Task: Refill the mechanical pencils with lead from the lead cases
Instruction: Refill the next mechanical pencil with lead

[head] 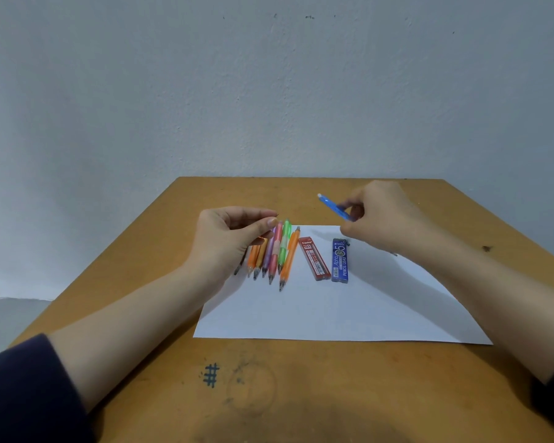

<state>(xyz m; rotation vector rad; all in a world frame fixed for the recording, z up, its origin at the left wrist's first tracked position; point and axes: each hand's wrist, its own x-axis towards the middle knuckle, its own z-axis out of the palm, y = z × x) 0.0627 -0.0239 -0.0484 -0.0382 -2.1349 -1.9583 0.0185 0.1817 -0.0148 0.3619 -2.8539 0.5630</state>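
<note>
Several mechanical pencils (pixel 277 251) in orange, purple, pink and green lie side by side on a white sheet of paper (pixel 333 308), tips toward me. A red lead case (pixel 314 258) and a blue lead case (pixel 339 259) lie to their right. My right hand (pixel 384 215) holds a blue mechanical pencil (pixel 333 206) above the table, its white end pointing up and left. My left hand (pixel 231 238) hovers over the row of pencils, thumb and fingers pinched on something small and dark at the fingertips; I cannot tell what it is.
The wooden table (pixel 301 394) has a hash mark (pixel 211 375) and a faint circle drawn near the front edge. A grey wall stands right behind the table's far edge.
</note>
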